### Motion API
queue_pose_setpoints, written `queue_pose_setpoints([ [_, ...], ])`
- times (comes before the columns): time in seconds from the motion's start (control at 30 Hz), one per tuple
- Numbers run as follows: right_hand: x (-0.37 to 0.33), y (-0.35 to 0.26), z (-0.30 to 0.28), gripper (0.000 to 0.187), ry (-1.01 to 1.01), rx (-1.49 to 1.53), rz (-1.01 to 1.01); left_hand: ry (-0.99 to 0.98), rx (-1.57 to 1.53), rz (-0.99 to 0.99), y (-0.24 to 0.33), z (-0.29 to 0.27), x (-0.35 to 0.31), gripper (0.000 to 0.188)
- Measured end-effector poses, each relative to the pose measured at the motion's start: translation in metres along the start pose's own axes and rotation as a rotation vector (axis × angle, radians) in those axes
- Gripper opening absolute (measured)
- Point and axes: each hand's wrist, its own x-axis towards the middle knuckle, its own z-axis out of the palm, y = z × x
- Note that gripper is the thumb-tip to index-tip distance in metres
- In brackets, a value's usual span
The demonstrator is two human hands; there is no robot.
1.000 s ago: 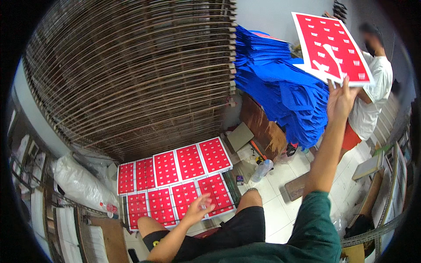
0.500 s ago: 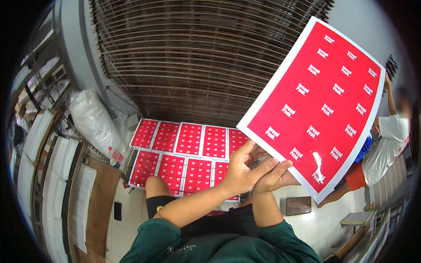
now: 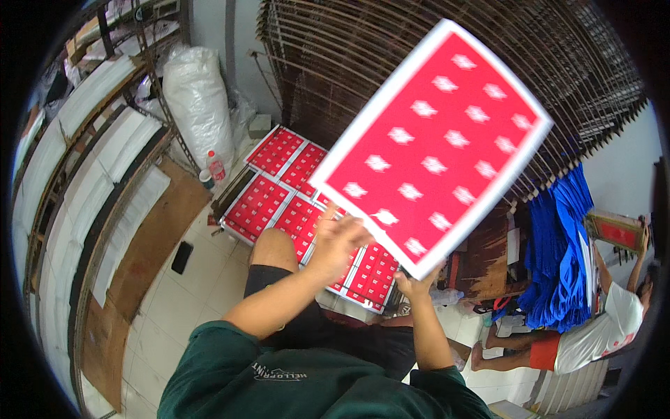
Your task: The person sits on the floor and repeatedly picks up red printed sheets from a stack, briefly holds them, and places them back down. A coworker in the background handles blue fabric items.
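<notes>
A large red printed sheet [image 3: 412, 183] with a white border and rows of small white marks is held up in front of me, tilted. At its lowest corner my right hand [image 3: 421, 283] grips it, the fingers partly hidden behind it. My left hand [image 3: 338, 246] is beside the lower left edge, its fingers apart and slightly blurred; whether a fingertip touches the sheet is unclear. Below, smaller red printed sheets [image 3: 259, 207] lie in rows on a low surface before my knees, partly covered by my arms and the raised sheet.
A tall rack of dark slats [image 3: 321, 63] stands ahead. To the left are shelves with white paper stacks [image 3: 105, 164], a wrapped white roll [image 3: 197, 98], a bottle [image 3: 216, 166] and a phone [image 3: 182, 258] on the floor. Blue material [image 3: 558, 251] hangs at right, near another person [image 3: 604, 318] holding a frame.
My view has turned to the right. The large sheet has tilted further, and my hands, close together before, are now apart, the left one having come off the right.
</notes>
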Motion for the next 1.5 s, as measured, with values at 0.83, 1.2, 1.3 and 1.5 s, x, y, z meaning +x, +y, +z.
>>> queue_pose_setpoints([
  [0.83,-0.219,0.126,-0.172,0.08,-0.177,-0.812,1.661,0.732,0.358,-0.01,-0.078,-0.461,0.294,0.042],
  [1.2,-0.194,0.136,-0.148,0.067,-0.092,-0.477,1.601,0.807,1.12,0.066,-0.163,-0.56,0.35,0.029],
  [1.3,-0.2,0.144,-0.155,0.066,-0.068,-0.356,1.686,0.764,0.988,-0.026,-0.155,-0.538,0.352,0.042],
  [1.5,-0.205,0.157,-0.162,0.074,-0.069,-0.378,1.707,0.796,0.804,0.009,-0.166,-0.538,0.342,0.025],
])
